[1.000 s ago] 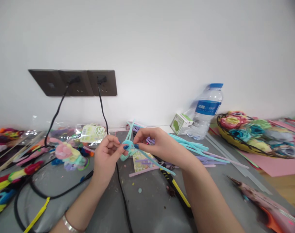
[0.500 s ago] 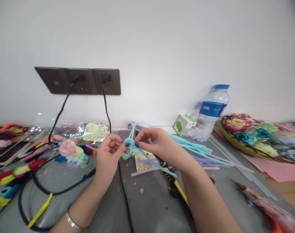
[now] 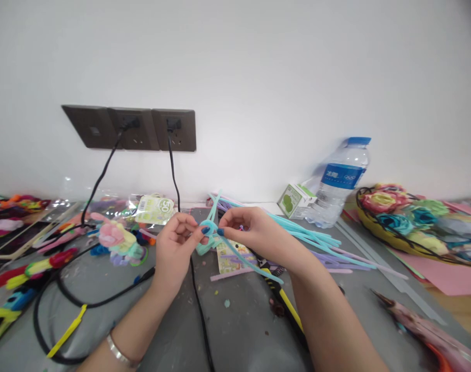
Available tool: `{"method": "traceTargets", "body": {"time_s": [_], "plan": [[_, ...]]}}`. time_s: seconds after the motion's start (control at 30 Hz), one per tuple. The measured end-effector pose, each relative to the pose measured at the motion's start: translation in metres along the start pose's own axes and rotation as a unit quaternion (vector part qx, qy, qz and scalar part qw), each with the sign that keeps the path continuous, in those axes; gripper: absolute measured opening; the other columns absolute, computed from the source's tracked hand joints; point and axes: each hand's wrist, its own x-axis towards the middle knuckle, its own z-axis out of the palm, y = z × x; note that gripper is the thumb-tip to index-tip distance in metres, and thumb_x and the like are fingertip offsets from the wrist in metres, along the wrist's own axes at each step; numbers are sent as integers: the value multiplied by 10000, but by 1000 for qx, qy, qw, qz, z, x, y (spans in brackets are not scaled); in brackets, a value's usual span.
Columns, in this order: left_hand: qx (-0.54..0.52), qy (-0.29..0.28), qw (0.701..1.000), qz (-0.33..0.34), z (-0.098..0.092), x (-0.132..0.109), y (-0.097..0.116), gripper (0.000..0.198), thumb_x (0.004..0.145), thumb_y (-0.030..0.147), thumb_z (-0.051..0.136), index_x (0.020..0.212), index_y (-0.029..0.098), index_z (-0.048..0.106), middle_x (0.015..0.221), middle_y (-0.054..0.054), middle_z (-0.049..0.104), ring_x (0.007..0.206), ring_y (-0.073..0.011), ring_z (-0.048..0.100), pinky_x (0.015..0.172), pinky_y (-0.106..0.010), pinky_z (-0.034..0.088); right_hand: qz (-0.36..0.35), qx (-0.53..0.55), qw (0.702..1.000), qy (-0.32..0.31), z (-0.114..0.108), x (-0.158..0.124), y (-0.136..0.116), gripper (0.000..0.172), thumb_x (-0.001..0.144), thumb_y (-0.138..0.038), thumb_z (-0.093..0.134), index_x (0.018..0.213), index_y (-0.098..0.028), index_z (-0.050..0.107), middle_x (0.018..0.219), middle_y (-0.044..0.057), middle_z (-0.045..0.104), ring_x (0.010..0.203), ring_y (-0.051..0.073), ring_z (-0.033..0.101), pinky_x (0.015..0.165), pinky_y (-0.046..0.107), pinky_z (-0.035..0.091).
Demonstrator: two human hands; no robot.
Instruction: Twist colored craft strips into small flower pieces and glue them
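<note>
Head view: the left hand (image 3: 177, 248) has its thumb and fingertips closed on a looped turquoise pipe-cleaner piece (image 3: 204, 247); the right hand (image 3: 258, 235) pinches the same piece from the other side, its grip likewise closed. The piece is held between the hands, above the table (image 3: 239, 341), two stems pointing up and one long strand trailing lower right. Containers: a yellow basket (image 3: 392, 243) at right holds red-pink, teal, green and pale flowers (image 3: 386, 201); a transparent bottle (image 3: 328, 201), blue-capped, leans near the wall, fill level not discernible; a small white-and-green box (image 3: 293, 200) sits just beside it. Edges: the table's right edge slants past a pink pointed tool (image 3: 417, 323); a black cord (image 3: 198, 315) crosses the surface between the forearms. Labels: "50" reads on a pale green card (image 3: 153, 209); the bottle's blue band (image 3: 343, 176) shows white characters and interlocked rings; box print too small to read.
</note>
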Motion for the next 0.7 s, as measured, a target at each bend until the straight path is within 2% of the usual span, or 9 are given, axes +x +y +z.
{"method": "traceTargets", "body": {"time_s": [0.27, 0.7], "plan": [[5, 5, 1000, 3, 0, -1, 0, 289, 721, 336, 797, 783, 187, 558, 599, 44, 637, 532, -123, 668, 533, -189, 518, 18, 6, 1000, -16, 1, 0, -1, 88, 786, -195, 600, 744, -152, 664, 674, -5, 612, 607, 103, 511, 556, 226, 379], [2, 3, 1000, -4, 0, 0, -1, 283, 718, 329, 797, 783, 186, 561, 606, 40, 652, 529, -116, 657, 527, -186, 513, 44, 35, 998, -25, 5, 2, 0, 64, 756, -189, 624, 731, -150, 669, 694, 12, 651, 624, 114, 555, 572, 224, 415]]}}
